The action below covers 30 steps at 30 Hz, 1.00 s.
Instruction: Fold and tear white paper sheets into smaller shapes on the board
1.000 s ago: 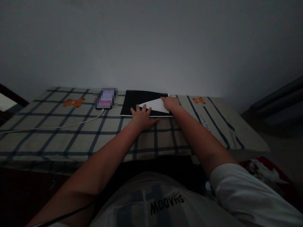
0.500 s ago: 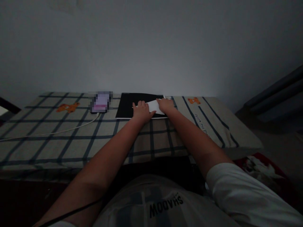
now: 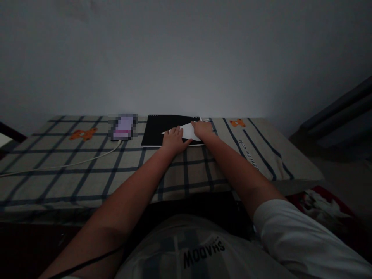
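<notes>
A white sheet of paper (image 3: 187, 131), folded to a sharp point at its left end, lies on a black flat pad (image 3: 154, 131) with small holes along its far edge and a white edge beneath. My left hand (image 3: 173, 140) presses flat on the paper near the point, fingers spread and thumb stretched to the right. On the wider right end rests my right hand (image 3: 203, 130), one finger reaching left over the paper. The other fingers of that hand are partly hidden, and so is the paper's right edge.
Left of the pad lies a phone (image 3: 123, 127), its screen lit and blurred, with a white cable (image 3: 87, 159) running off to the left. A checked cloth (image 3: 128, 159) with orange bears covers the table. A grey wall (image 3: 186, 58) stands behind.
My left hand has shifted slightly toward me and to the left, so that more of the paper's pointed tip shows. My right hand stays nearly in place.
</notes>
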### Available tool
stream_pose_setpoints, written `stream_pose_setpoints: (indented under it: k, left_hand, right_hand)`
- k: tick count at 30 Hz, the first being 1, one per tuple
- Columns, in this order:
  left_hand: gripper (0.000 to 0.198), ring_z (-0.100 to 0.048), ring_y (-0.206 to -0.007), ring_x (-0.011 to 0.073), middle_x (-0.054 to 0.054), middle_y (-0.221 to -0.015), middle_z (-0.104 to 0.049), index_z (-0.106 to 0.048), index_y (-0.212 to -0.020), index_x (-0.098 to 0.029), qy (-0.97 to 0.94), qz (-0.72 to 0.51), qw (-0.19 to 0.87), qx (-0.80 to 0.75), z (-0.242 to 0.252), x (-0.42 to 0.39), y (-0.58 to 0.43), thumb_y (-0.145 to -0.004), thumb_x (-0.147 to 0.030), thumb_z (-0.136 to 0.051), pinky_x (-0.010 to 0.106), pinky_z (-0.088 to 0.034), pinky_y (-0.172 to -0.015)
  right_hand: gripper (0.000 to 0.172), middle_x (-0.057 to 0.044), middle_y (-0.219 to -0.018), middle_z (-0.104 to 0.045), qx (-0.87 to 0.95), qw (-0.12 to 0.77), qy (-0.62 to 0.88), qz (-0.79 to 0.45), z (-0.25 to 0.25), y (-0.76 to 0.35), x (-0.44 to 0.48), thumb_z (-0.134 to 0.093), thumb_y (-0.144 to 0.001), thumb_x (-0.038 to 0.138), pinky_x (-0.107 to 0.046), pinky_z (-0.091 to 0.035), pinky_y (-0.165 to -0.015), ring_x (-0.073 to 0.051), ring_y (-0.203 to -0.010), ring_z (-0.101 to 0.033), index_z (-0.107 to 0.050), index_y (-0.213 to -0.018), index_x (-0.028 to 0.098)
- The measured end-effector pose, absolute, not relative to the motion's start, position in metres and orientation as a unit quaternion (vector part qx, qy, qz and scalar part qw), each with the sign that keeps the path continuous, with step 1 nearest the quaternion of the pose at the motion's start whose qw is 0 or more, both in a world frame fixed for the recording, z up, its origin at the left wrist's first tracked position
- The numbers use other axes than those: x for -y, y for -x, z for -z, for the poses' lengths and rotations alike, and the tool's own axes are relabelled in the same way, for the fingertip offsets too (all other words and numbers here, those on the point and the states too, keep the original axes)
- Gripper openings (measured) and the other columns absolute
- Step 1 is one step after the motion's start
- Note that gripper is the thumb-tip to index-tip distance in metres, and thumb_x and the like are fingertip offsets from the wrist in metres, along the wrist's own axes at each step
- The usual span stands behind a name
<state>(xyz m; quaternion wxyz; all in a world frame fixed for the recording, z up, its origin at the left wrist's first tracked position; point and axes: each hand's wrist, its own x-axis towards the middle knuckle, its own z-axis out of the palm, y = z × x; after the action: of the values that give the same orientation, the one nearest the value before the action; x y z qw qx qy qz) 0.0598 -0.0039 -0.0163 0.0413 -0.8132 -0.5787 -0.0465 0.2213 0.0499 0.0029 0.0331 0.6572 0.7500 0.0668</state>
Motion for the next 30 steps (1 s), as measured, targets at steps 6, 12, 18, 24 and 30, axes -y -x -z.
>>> stream_pose_setpoints:
  k: [6,12,18,24,30]
  left_hand:
    - [0.084,-0.034,-0.150,0.0303,0.014,-0.165,-0.036,-0.037,-0.157,-0.010,0.811,0.073,0.047,0.579,0.026,0.003,-0.059,-0.098,-0.068,-0.025,0.047,-0.028,-0.120]
    - [0.085,-0.033,-0.151,0.0300,0.014,-0.165,-0.034,-0.034,-0.159,-0.009,0.810,0.064,0.032,0.582,0.021,0.004,-0.060,-0.098,-0.068,-0.025,0.048,-0.028,-0.120]
    - [0.088,-0.029,-0.154,0.0306,0.017,-0.166,-0.033,-0.035,-0.159,-0.008,0.810,0.067,0.031,0.582,0.024,0.003,-0.059,-0.097,-0.071,-0.026,0.046,-0.024,-0.123]
    - [0.093,-0.023,-0.157,0.0308,0.018,-0.167,-0.028,-0.033,-0.159,-0.008,0.804,0.045,0.016,0.593,0.020,0.007,-0.059,-0.095,-0.075,-0.024,0.050,-0.022,-0.125]
    - [0.096,-0.021,-0.157,0.0307,0.018,-0.168,-0.024,-0.029,-0.161,-0.008,0.787,0.033,0.012,0.616,0.016,0.014,-0.045,-0.094,-0.077,-0.022,0.051,-0.020,-0.125]
  right_hand:
    - [0.049,-0.018,-0.129,-0.068,-0.824,0.038,-0.557,-0.098,-0.006,-0.208,-0.038,-0.035,-0.104,0.025,-0.045,-0.047,-0.093,-0.032,-0.114,-0.067,-0.051,-0.151,0.028]
    - [0.052,-0.014,-0.130,-0.068,-0.821,0.034,-0.566,-0.057,-0.003,-0.204,-0.035,-0.039,-0.103,0.024,-0.039,-0.051,-0.085,-0.031,-0.110,-0.069,-0.048,-0.153,0.035]
    - [0.055,-0.014,-0.131,-0.066,-0.816,0.013,-0.577,-0.038,0.004,-0.208,-0.039,-0.036,-0.103,0.024,-0.041,-0.052,-0.085,-0.031,-0.108,-0.069,-0.043,-0.156,0.037]
    - [0.055,-0.014,-0.133,-0.065,-0.815,0.005,-0.579,-0.028,0.006,-0.208,-0.039,-0.036,-0.103,0.023,-0.042,-0.052,-0.089,-0.030,-0.112,-0.067,-0.043,-0.156,0.036]
    - [0.055,-0.014,-0.131,-0.066,-0.816,-0.013,-0.578,-0.025,0.012,-0.209,-0.043,-0.033,-0.104,0.023,-0.045,-0.053,-0.088,-0.032,-0.111,-0.068,-0.045,-0.155,0.037]
